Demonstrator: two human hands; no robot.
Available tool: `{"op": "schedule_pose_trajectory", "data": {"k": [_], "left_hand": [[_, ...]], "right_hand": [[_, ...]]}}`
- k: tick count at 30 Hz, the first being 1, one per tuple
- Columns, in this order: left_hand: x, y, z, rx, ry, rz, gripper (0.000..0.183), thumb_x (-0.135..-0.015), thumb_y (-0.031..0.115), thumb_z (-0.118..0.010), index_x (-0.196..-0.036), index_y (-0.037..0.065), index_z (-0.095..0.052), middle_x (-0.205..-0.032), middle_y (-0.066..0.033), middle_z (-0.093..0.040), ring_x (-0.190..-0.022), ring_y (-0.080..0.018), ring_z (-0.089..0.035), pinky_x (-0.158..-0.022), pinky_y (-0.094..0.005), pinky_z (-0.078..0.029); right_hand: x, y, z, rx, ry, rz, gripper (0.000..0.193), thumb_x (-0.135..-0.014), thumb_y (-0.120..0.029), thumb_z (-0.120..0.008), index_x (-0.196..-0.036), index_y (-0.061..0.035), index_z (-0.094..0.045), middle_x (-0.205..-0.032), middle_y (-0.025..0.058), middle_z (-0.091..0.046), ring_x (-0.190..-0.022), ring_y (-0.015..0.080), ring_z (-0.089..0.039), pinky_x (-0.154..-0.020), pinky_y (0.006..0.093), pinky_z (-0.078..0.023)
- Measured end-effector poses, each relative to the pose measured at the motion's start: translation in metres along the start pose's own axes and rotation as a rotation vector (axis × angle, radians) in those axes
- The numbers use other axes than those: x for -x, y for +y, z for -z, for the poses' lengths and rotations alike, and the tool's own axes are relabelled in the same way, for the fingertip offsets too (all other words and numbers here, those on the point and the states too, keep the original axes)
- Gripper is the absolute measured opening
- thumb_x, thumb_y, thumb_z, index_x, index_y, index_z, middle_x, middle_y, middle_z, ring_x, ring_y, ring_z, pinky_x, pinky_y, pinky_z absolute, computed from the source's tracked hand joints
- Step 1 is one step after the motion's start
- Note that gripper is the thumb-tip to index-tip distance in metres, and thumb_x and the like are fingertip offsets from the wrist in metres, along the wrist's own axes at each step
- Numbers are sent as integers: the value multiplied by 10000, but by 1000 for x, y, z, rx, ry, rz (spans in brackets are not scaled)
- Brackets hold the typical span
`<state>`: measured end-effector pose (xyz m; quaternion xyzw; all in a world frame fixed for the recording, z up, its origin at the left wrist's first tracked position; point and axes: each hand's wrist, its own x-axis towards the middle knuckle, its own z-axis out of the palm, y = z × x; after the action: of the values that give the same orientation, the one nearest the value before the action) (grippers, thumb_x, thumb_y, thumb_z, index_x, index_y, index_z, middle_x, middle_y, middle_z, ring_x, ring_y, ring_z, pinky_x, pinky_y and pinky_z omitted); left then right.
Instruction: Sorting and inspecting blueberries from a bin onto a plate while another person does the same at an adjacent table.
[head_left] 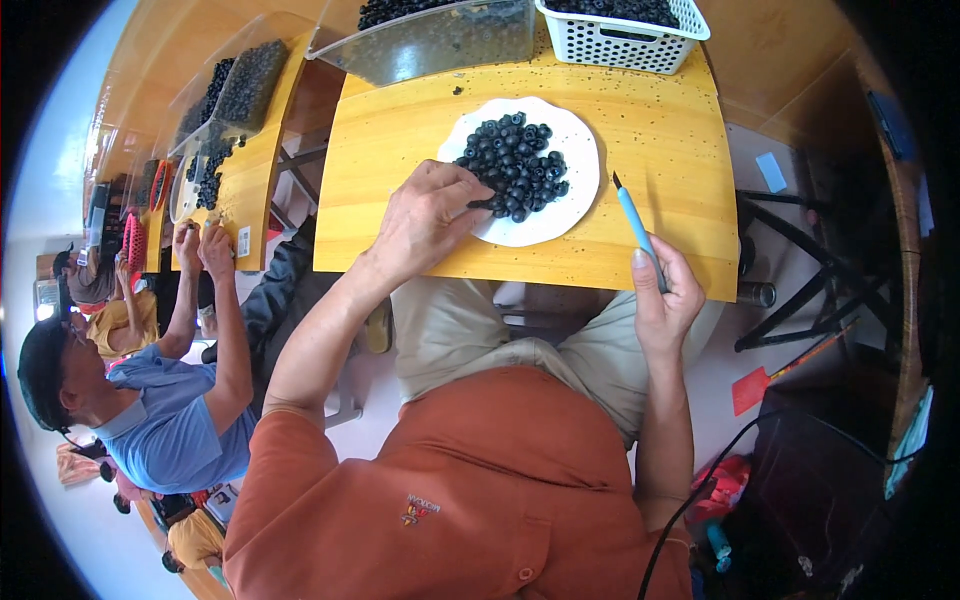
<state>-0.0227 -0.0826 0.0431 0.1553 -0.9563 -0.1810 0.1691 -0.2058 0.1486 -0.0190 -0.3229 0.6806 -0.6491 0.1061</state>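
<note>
A white plate with a wavy rim [583, 150] stands on the wooden table in front of me. On it lies a heap of dark, round, blueberry-like balls [520, 165], several with a pale ring on them. My left hand [430, 215] reaches over the plate's left side. Its fingers are bent and pinched together at the heap's edge; what is between the fingertips is hidden. To the right of the plate, my right hand [665, 295] grips a slim blue-handled tool [634, 218] with a dark pointed tip. The tip points up and away, apart from the plate.
At the table's far side stand a clear bin [450, 45] and a white perforated basket [625, 45], both holding dark balls. Small dark crumbs dot the tabletop [390, 130]. A co-worker [175, 400] works at another table on the left. Folding legs [815, 270] stand at right.
</note>
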Motion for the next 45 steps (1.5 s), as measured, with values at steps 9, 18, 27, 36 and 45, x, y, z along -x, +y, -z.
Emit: {"op": "schedule_pose_trajectory", "data": {"k": [9, 18, 27, 36, 45], "left_hand": [[1, -2, -2, 48, -18, 13, 201, -751, 79, -726, -948, 49, -704, -915, -94, -654, -876, -300, -595, -773, -393, -509], [0, 6, -3, 19, 2, 40, 263, -752, 134, -758, -1003, 76, -703, -974, -96, -610, -924, -294, -567, -790, -395, -501], [-4, 6, -7, 39, -37, -6, 251, -754, 114, -756, -994, 68, -697, -964, -96, -598, -933, -283, -566, -802, -393, -487], [-2, 12, -1, 90, 38, -57, 192, -804, 45, -707, -987, 19, -655, -1015, -117, -619, -931, -295, -617, -800, -373, -503], [11, 24, -17, 862, 126, 232, 87, -883, 33, -668, -960, 5, -638, -1026, -96, -652, -855, -154, -658, -792, -282, -552]], "right_hand": [[-1, -3, -1, 9, -4, 1, 287, -913, -199, -688, -1057, 48, -663, -737, 6, -617, -633, 40, -492, -559, 194, -396], [-1, -3, 0, 18, -18, 13, 294, -915, -202, -687, -1061, 52, -658, -720, -4, -612, -615, 35, -481, -542, 190, -384], [-1, -5, 1, 19, -41, -12, 309, -923, -218, -676, -1066, 56, -655, -749, 16, -631, -631, 38, -497, -546, 192, -391], [-1, -5, 1, 11, -32, -23, 313, -917, -224, -685, -1056, 55, -657, -730, 13, -620, -620, 40, -493, -545, 194, -392], [-1, -6, 0, -2, -33, -16, 309, -920, -226, -682, -1053, 51, -657, -722, -3, -600, -619, 33, -469, -540, 191, -375]]}}
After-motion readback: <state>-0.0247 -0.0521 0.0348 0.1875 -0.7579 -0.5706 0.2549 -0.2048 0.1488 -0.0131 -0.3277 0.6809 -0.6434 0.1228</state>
